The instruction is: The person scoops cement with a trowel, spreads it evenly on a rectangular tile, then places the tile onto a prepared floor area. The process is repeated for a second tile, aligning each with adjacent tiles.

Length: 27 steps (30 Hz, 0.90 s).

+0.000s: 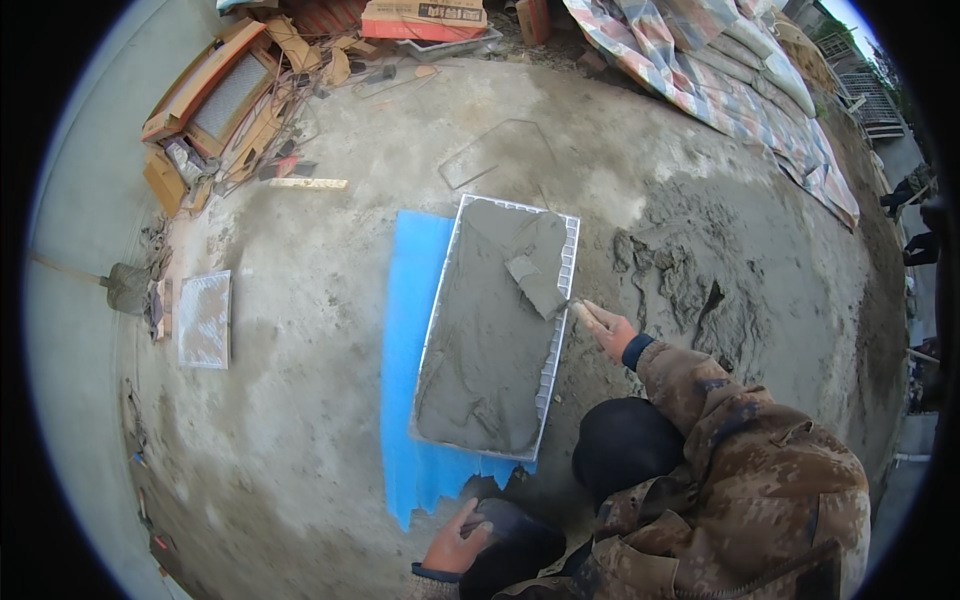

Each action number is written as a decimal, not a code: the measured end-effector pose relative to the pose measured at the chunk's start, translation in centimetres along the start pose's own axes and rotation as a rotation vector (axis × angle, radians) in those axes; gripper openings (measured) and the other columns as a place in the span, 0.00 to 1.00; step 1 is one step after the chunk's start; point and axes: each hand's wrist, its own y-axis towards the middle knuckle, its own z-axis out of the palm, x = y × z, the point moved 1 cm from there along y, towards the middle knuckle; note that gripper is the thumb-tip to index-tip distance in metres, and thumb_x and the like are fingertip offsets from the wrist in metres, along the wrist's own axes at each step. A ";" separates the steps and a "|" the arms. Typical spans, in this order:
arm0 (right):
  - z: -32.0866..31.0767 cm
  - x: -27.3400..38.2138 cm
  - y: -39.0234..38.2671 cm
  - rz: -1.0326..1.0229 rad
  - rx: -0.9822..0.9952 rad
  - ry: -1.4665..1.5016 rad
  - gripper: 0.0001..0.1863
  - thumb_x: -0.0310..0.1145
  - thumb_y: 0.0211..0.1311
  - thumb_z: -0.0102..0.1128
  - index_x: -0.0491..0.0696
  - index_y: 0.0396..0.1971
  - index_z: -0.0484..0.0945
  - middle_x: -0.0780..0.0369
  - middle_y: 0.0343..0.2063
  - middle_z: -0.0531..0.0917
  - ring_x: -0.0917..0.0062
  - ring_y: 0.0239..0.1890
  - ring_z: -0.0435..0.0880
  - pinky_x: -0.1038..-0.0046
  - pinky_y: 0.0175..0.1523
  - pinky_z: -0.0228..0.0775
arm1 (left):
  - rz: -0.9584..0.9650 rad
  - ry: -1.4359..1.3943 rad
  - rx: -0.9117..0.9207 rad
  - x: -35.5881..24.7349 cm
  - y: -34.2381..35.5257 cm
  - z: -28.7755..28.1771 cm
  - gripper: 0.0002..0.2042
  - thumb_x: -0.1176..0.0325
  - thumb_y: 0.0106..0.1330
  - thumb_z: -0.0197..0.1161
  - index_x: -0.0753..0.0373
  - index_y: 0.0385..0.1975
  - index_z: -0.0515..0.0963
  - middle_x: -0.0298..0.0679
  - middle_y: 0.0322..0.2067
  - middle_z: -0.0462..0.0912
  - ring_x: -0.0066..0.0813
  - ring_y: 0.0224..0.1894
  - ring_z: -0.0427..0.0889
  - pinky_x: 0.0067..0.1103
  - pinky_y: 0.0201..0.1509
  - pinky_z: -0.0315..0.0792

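A white-rimmed rectangular tray (431, 350) full of smooth-to-lumpy grey mortar (480, 340) lies on a torn blue sheet (408, 290). My right hand (605, 327) grips a trowel's pale handle at the tray's right edge; the blade (535, 287) lies on the mortar near the upper right. My left hand (455, 540) is low in the view, fingers curled at my dark-clad knee (520, 550); whether anything is inside them I cannot make out.
Wet mortar (680, 270) is spread right of the tray. A pale panel (204, 320) and a shovel (128, 290) are at left. Torn cardboard (250, 140) is heaped upper left, striped tarpaulin (700, 90) over sacks upper right. Partly visible dark figures stand at the far right rim.
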 end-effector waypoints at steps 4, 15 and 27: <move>1.1 -0.6 -1.2 -0.018 0.219 -0.119 0.30 0.42 0.71 0.55 0.57 0.71 0.62 0.67 0.30 0.80 0.84 0.27 0.74 0.75 0.31 0.71 | 0.001 -0.002 0.003 -0.5 0.5 0.0 0.35 0.63 0.67 0.66 0.73 0.68 0.60 0.53 0.52 0.80 0.34 0.54 0.80 0.26 0.59 0.73; -0.3 0.8 5.1 -0.566 -0.052 -1.143 0.31 0.43 0.71 0.51 0.82 0.70 0.55 0.53 0.31 0.77 0.53 0.26 0.80 0.58 0.33 0.76 | -0.015 0.082 -0.047 0.4 1.2 -0.3 0.31 0.64 0.67 0.65 0.68 0.67 0.64 0.48 0.51 0.81 0.31 0.52 0.80 0.26 0.57 0.74; 5.2 7.4 15.4 -0.419 -0.297 -0.494 0.26 0.43 0.74 0.46 0.60 0.69 0.61 0.54 0.53 0.81 0.54 0.50 0.81 0.59 0.52 0.73 | -0.009 0.039 -0.092 1.1 -0.1 -0.1 0.33 0.62 0.66 0.66 0.72 0.67 0.63 0.53 0.50 0.81 0.36 0.53 0.81 0.28 0.59 0.73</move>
